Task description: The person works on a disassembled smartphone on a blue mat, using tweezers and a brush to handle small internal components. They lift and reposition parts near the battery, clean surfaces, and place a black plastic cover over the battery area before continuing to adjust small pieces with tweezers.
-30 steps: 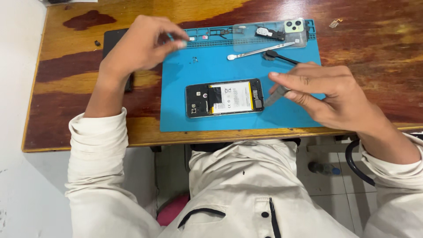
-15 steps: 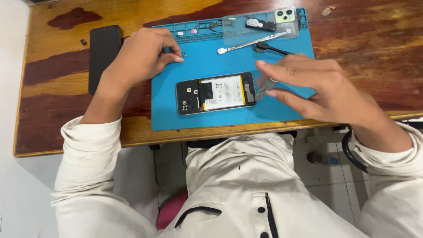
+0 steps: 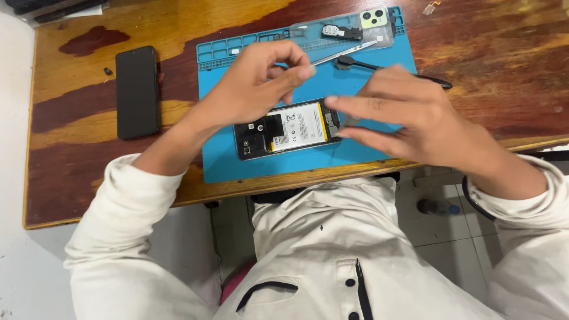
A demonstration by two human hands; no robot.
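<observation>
- Black-framed opened smartphone [image 3: 288, 128] lies flat with its back cover off, showing a white-labelled battery in the middle and dark circuit parts at its left end.
- It rests on the blue repair mat [image 3: 228, 160], near the mat's front edge, lengthwise across it.
- Left hand [image 3: 252, 89] hovers above the mat, over the phone's left half; thumb and forefinger are pinched together, and whether anything tiny sits between them cannot be told.
- Right hand [image 3: 409, 118] covers the phone's right end, fingers stretched flat and close together, tips reaching towards the battery, gripping nothing visible.
- At the mat's back edge lie metal tweezers [image 3: 344, 53], a black tool [image 3: 394, 68] and a pale green back cover [image 3: 373, 21].
- Left of the mat on the wooden table [image 3: 89, 178] lies a second black phone [image 3: 137, 92].
</observation>
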